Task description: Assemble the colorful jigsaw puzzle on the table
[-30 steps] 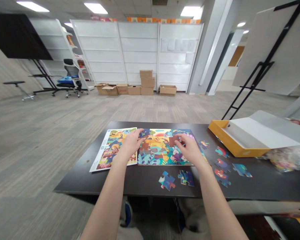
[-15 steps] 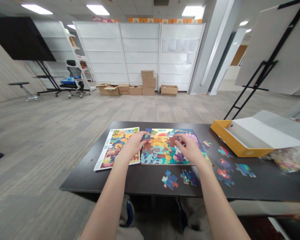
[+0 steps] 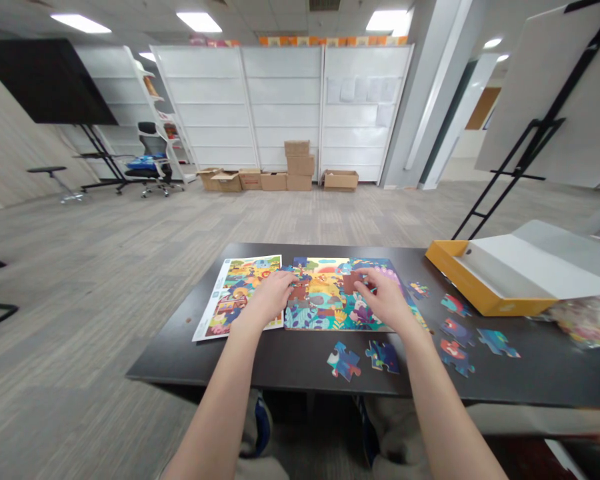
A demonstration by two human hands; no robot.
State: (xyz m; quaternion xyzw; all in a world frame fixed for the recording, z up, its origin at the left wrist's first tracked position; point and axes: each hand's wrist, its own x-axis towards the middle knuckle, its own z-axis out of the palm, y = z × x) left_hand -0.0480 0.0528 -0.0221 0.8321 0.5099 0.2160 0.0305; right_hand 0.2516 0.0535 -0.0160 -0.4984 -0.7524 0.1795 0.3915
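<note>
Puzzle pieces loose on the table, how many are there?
7. In front of the puzzle board: left piece, right piece. Right of it: small piece, teal piece, purple piece, lower piece, far blue piece. The plastic bag may hide more.

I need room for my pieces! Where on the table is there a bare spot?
Bare dark tabletop lies in front of the picture sheet, left of the two loose puzzle pieces. Crowded: right of the puzzle board, where pieces crowd the yellow box.
</note>
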